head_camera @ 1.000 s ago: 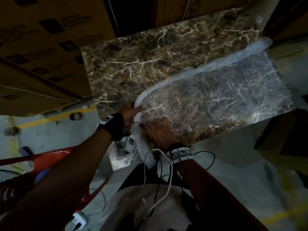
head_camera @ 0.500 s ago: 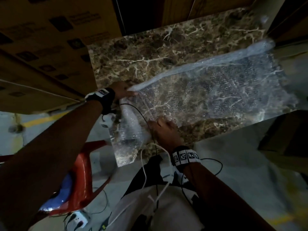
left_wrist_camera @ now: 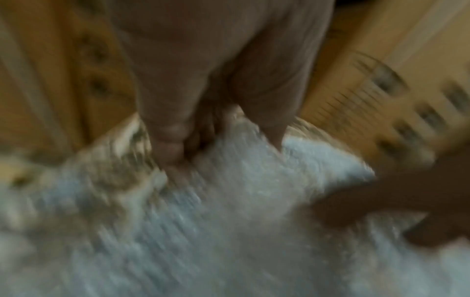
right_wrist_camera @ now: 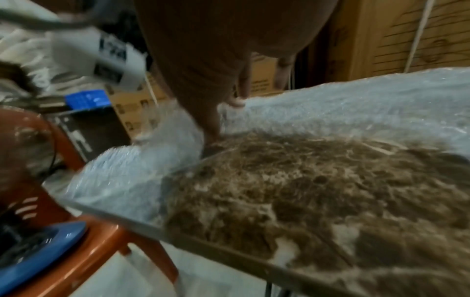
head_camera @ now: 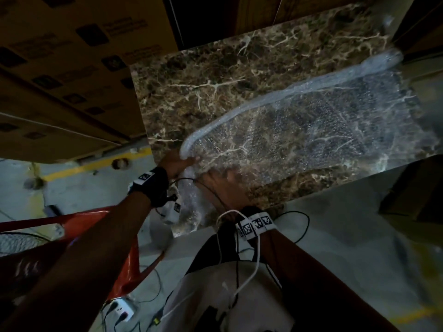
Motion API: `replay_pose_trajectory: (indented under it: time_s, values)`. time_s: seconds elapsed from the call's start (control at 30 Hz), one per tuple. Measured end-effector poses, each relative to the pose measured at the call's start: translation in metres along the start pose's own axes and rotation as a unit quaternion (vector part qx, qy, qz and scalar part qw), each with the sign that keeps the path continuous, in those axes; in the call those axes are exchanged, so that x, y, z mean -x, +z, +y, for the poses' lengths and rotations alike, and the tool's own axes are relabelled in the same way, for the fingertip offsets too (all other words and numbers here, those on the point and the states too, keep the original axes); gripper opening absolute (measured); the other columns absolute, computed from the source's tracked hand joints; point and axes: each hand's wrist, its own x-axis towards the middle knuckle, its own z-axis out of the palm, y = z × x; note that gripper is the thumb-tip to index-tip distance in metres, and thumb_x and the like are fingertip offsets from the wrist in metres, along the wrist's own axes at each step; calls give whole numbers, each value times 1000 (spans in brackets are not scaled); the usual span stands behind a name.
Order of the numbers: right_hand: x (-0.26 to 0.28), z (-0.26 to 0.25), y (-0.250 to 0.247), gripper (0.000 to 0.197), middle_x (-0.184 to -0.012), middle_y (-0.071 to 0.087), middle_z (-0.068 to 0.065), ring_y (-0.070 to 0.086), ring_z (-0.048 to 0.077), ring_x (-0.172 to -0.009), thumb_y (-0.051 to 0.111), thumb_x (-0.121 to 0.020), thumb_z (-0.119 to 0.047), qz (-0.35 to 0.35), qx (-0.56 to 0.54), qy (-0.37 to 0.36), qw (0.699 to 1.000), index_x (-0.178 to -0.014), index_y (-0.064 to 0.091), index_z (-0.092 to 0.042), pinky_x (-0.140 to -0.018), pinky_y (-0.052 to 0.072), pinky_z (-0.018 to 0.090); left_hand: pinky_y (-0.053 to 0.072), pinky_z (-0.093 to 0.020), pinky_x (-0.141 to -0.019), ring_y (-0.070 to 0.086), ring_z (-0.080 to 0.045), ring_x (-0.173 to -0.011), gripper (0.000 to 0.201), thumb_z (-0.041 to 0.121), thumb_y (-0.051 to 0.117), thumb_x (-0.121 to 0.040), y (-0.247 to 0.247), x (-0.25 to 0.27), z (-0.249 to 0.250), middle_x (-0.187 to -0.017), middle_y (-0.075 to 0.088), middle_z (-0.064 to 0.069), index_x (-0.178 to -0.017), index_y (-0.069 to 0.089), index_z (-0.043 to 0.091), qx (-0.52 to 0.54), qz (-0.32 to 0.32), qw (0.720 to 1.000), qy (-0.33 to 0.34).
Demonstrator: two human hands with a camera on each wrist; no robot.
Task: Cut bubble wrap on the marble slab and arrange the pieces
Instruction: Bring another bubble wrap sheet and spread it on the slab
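Note:
A clear bubble wrap sheet point(head_camera: 323, 130) lies over the right part of the brown marble slab point(head_camera: 215, 75). Its far edge is a rolled-up ridge point(head_camera: 263, 104) curving down to the slab's near left corner. There my left hand point(head_camera: 178, 162) pinches the end of that ridge; the blurred left wrist view shows thumb and finger point(left_wrist_camera: 193, 140) closed on the wrap point(left_wrist_camera: 229, 221). Just to its right, my right hand point(head_camera: 223, 188) grips the wrap at the slab's front edge. In the right wrist view its fingers point(right_wrist_camera: 211, 120) point down into bunched wrap point(right_wrist_camera: 172, 136). No cutting tool is visible.
A tail of wrap point(head_camera: 189, 207) hangs over the slab's near left corner. Stacked cardboard boxes point(head_camera: 60, 80) stand to the left. A red plastic chair point(head_camera: 124, 271) carrying a blue object point(right_wrist_camera: 38, 251) stands at my left. Cables and a power strip point(head_camera: 121, 310) lie on the floor.
Half a second ago my left hand held the rolled edge taut farther along the slab's left side. It has come back toward my right hand, and the ridge curves again.

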Motion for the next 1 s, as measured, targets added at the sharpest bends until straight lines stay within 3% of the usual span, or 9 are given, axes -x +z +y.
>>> replay_pose_trajectory:
  time_s: [0.13, 0.27, 0.33, 0.43, 0.53, 0.7, 0.83, 0.9, 1.0]
  values:
    - [5, 8, 15, 43, -110, 69, 10, 67, 32, -86, 44, -94, -21, 14, -45, -1, 999, -131, 63, -13, -82, 50, 43, 59, -26, -73, 72, -18, -84, 27, 31, 63, -101, -7, 11, 30, -92, 78, -4, -110, 70, 7, 192, -52, 979, -33]
    - [1, 13, 2, 34, -97, 62, 5, 65, 27, -64, 56, -84, -27, 22, -33, 50, 998, -115, 65, -19, -73, 48, 39, 46, -30, -106, 56, -21, -129, 43, 21, 64, -100, -46, -1, 52, -149, 53, -10, -138, 59, 3, 131, -43, 990, -23]
    - [6, 16, -1, 37, -102, 60, 7, 63, 29, -67, 59, -84, -30, 33, -57, 53, 996, -118, 62, -17, -76, 49, 40, 35, -38, -117, 49, -22, -137, 52, 39, 68, -97, -70, -5, 63, -150, 51, -8, -138, 60, 9, 68, -64, 996, -9]
    - [11, 20, 2, 38, -108, 61, 7, 65, 28, -72, 64, -88, -34, 30, -50, 41, 997, -123, 61, -18, -76, 51, 41, 42, -36, -104, 62, -8, -95, 34, 36, 75, -92, -98, -13, 72, -104, 64, -4, -100, 65, 4, -106, -5, 992, 67]
    - [7, 11, 6, 32, -103, 65, -5, 65, 19, -79, 48, -95, -38, 23, 7, 72, 997, -118, 68, -30, -77, 54, 38, 43, -43, -91, 62, -39, -96, 25, 24, 62, -102, -105, -28, 69, -95, 66, -25, -100, 68, 0, -261, 119, 952, 110]
    - [-1, -9, 10, 35, -109, 60, 13, 64, 37, -94, 36, -107, -26, 55, 21, 124, 990, -130, 60, -14, -87, 49, 55, 38, -35, -74, 40, -15, -68, 18, 21, 72, -96, -108, -39, 39, -89, 59, -11, -103, 56, 14, -186, -38, 976, 103]
    - [-10, -14, 19, 49, -148, 47, 16, 54, 38, -127, 37, -107, -24, 32, 9, 15, 999, -156, 38, -22, -103, 37, 64, 41, -38, -85, 55, -23, -110, 88, 51, 94, -63, -108, -40, 8, -128, 52, -2, -131, 49, 18, -288, 34, 954, 83]
    - [-16, -18, 29, 54, -159, 39, 13, 41, 39, -141, 35, -106, -21, -32, -65, -73, 995, -160, 29, -21, -110, 29, 60, 46, -40, -83, 58, -27, -102, 71, 52, 93, -63, -109, -33, 5, -109, 59, -5, -114, 60, 15, -198, 58, 973, 98]
    - [-29, -38, 38, 41, -134, 61, 11, 56, 37, -125, 30, -110, -25, -93, -144, -61, 983, -142, 55, -19, -99, 37, 52, 46, -26, -72, 56, -12, -81, 35, 28, 89, -77, -114, -32, 5, -87, 59, 1, -89, 61, 11, -89, 93, 989, 78]
